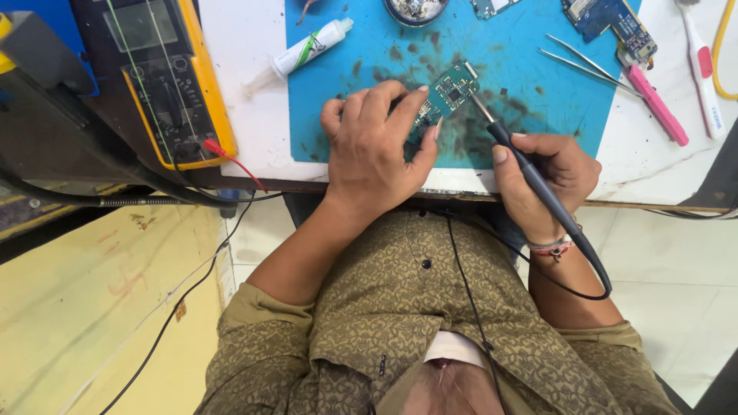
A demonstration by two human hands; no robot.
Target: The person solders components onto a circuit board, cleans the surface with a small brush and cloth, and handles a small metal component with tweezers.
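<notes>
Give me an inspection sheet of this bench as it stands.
Surface: blue mat, smudged dark, on a white table.
Job's things: green circuit board under the left hand; soldering iron in the right hand, tip at the board's edge.
Clutter: syringe tube, tweezers, pink tool, toothbrush, second board, round tin.
Grippers: both hands closed on their things.
Cables: iron's cord; red probe lead.
Surroundings: yellow multimeter, tiled floor.

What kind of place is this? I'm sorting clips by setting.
Most likely an electronics repair bench: the right hand holds a soldering iron to a small circuit board steadied by the left hand, with a yellow multimeter and tweezers nearby.
</notes>
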